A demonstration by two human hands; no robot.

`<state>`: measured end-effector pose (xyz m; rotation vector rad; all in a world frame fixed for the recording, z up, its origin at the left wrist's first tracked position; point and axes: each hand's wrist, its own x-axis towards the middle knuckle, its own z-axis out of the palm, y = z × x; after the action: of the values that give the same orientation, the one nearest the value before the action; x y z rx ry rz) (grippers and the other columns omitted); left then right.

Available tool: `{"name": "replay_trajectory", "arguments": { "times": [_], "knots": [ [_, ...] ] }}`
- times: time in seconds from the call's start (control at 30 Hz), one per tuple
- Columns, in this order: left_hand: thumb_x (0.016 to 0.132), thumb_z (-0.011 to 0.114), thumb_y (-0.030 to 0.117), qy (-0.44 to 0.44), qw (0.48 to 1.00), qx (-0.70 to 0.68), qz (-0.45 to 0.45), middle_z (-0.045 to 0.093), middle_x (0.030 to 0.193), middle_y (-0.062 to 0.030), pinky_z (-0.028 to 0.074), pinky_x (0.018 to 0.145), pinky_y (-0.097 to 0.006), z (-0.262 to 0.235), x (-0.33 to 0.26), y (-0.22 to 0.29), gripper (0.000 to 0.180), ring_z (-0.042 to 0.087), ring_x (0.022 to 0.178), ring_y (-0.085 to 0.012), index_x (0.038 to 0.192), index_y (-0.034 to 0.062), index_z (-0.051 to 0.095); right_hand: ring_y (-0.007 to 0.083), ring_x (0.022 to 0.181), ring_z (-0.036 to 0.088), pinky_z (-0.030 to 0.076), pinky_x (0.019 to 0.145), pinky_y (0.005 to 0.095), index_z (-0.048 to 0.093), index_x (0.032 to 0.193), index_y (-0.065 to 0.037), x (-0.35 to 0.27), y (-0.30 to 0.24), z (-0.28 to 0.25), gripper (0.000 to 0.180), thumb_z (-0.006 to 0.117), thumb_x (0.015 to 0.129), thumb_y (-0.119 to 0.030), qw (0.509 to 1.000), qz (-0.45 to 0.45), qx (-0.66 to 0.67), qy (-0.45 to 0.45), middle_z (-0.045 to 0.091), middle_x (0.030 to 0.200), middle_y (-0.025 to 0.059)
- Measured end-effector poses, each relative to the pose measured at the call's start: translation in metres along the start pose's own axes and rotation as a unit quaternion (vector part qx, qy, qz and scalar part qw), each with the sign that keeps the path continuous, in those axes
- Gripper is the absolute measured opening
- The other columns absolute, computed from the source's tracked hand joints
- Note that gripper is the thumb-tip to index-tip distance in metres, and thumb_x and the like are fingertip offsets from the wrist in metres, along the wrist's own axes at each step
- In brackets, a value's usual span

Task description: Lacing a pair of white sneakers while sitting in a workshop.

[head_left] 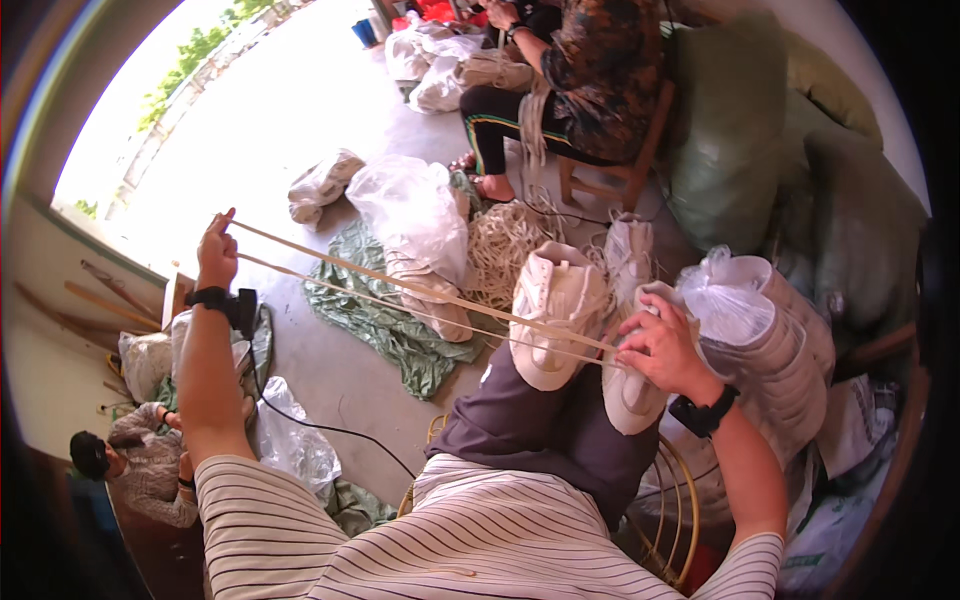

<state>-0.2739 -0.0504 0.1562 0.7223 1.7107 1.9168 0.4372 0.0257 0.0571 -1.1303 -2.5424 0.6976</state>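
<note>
Right hand (662, 345): my thumb and fingers are pinched together on the lace (520, 319), low over the right shoe (632, 400), probably to anchor it there.
Left hand (217, 252): raised well out to my left, fingertips clamped on the lace too; this reach seems to be what draws it tight.
Lace: pale, two strands stretched between my hands, passing the left shoe (560, 283); held wide, I think, to suit its length.
Shoes: both whitish, side by side at the knee edge of my lap (540, 430), toes towards me, likely so their fronts lie within reach. I cannot tell whether the lace is threaded.
Chair hoop (696, 515): curving out at my lap's right edge.
Shoe stack (795, 350): just beyond that edge, nested together, perhaps to save room; a clear bag (728, 305) sits against it.
Lace heap (510, 245): loose on the floor (345, 385) beyond my knees, seemingly kept handy.
Green sheet (395, 325): on the floor left of the heap, perhaps protecting what lies there.
Co-worker (610, 85): seated towards the floor's far edge, pale strands hanging near the thigh.
</note>
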Motion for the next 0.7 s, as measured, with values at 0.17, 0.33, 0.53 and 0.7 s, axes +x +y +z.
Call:
{"name": "replay_trajectory", "arguments": {
  "times": [0.17, 0.33, 0.53, 0.7],
  "knots": [
    [0.097, 0.052, 0.014, 0.02, 0.997, 0.068, 0.003, 0.06, 0.13, -0.008, 0.021, 0.036, -0.017, -0.067, 0.042, 0.001, 0.04, 0.023, 0.044, -0.0028, 0.135, 0.0042, 0.045, 0.0294, 0.134, 0.035, 0.022, 0.11, 0.0477, 0.077, 0.083, -0.019, 0.03, 0.02, 0.007, 0.013, 0.072, 0.076, -0.029, 0.997, -0.058, 0.031, -0.029, 0.064, 0.112, -0.0041],
    [0.1, 0.045, 0.017, 0.008, 0.995, 0.096, -0.006, 0.063, 0.085, 0.0037, 0.018, 0.038, -0.018, -0.047, 0.053, -0.025, 0.042, 0.019, 0.047, -0.0022, 0.138, 0.0006, 0.047, 0.0297, 0.138, 0.03, 0.018, 0.112, 0.0475, 0.077, 0.083, -0.019, 0.02, 0.047, 0.001, 0.014, 0.072, 0.077, -0.03, 0.994, -0.048, 0.078, -0.063, 0.063, 0.117, -0.0044],
    [0.099, 0.035, 0.002, -0.096, 0.94, 0.296, 0.138, 0.045, 0.147, -0.0117, 0.023, 0.044, -0.014, -0.096, 0.079, -0.003, 0.04, 0.021, 0.053, -0.0018, 0.137, -0.0047, 0.043, 0.0303, 0.138, 0.03, 0.017, 0.113, 0.0469, 0.077, 0.082, -0.018, 0.028, 0.052, 0.003, 0.014, 0.072, 0.076, -0.03, 0.992, -0.067, 0.086, -0.069, 0.062, 0.117, -0.0049],
    [0.097, 0.044, 0.008, -0.059, 0.977, 0.186, 0.086, 0.05, 0.144, -0.0044, 0.021, 0.041, -0.014, -0.076, 0.075, -0.023, 0.048, 0.018, 0.051, -0.0013, 0.143, -0.0047, 0.035, 0.025, 0.132, 0.038, 0.023, 0.111, 0.0436, 0.075, 0.08, -0.018, 0.027, 0.049, 0.013, 0.011, 0.07, 0.078, -0.028, 0.998, -0.024, 0.054, -0.01, 0.065, 0.109, -0.0073]
  ]
}}
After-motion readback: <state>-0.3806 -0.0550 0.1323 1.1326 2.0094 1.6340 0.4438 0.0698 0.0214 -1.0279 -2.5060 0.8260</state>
